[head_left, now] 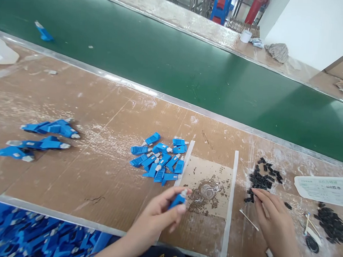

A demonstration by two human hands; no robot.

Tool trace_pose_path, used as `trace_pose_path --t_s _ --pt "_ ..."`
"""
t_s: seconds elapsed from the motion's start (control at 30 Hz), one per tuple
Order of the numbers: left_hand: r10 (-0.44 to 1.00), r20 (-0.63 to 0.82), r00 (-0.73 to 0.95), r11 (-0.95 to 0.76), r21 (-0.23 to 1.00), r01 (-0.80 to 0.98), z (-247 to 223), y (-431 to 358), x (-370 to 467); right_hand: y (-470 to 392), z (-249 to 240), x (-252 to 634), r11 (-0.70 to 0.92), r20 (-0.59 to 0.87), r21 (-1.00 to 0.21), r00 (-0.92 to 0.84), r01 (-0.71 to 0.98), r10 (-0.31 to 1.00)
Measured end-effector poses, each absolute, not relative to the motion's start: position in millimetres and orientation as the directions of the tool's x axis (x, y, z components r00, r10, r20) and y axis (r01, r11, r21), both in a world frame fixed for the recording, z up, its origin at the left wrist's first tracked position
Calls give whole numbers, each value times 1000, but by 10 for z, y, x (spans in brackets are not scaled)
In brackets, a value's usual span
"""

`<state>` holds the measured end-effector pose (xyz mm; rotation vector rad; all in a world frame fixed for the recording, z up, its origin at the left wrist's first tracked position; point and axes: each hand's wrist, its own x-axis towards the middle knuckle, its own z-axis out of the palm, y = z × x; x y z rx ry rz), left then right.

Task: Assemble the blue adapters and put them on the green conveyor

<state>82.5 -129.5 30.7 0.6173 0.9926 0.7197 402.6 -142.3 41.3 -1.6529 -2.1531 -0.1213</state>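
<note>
Our left hand (165, 212) pinches a blue part (178, 200) over the cardboard-topped bench (108, 186), our right hand (277, 218) closes fingertips at the black pieces (262, 178), and a green belt (164, 61) runs beyond.

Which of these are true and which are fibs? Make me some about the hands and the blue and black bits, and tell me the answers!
1. The left hand holds a blue piece. True.
2. The right hand is on the green surface. False: it is at the edge of a black pile.
3. One blue piece lies on the green surface. True.
4. All the black pieces are in one heap. False: a second black pile lies farther right.
5. Two long white strips run beside the wet patch. True.
</note>
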Motion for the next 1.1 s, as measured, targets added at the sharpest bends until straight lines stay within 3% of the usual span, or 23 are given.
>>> trace_pose_path --t_s 0.07,0.13,0.2,0.27,0.4,0.5,0.6,0.7,0.83,1.0,1.07,1.1 --pt "889 -449 88 451 893 -8 269 -1195 490 -1299 340 4267 370 293 -36 -344 928 892" --pt "942 -251 -222 307 913 269 257 -1017 116 -1205 272 4386 431 244 19 -422 902 873" --pt "871 -13 -491 294 814 501 274 -786 -256 -1143 236 4418 471 228 31 -465 882 856" --pt "792 168 -586 364 641 676 307 -554 -587 -1106 234 4430 504 208 45 -502 862 840" --pt "885 268 -380 314 259 913 366 -249 -935 -1073 229 4524 594 121 171 -616 786 779" --pt "894 402 -197 155 134 979 400 -158 -790 -1078 170 4579 629 76 249 -663 736 745" --pt "898 429 99 -180 152 972 456 -111 -355 -1116 113 4541 603 83 255 -638 756 766" --pt "876 306 372 -435 168 885 509 -67 149 -1191 108 4457 560 55 277 -595 781 802" --pt "830 181 528 -550 106 829 485 14 569 -1305 142 4349 553 6 328 -587 766 809" --pt "778 181 602 -627 148 765 448 65 662 -1376 166 4245 564 47 317 -607 762 794" --pt "759 196 621 -651 249 717 516 20 645 -1386 170 4246 569 53 297 -608 767 792" --pt "764 196 615 -639 358 680 568 -21 632 -1390 168 4259 573 57 281 -609 770 791"
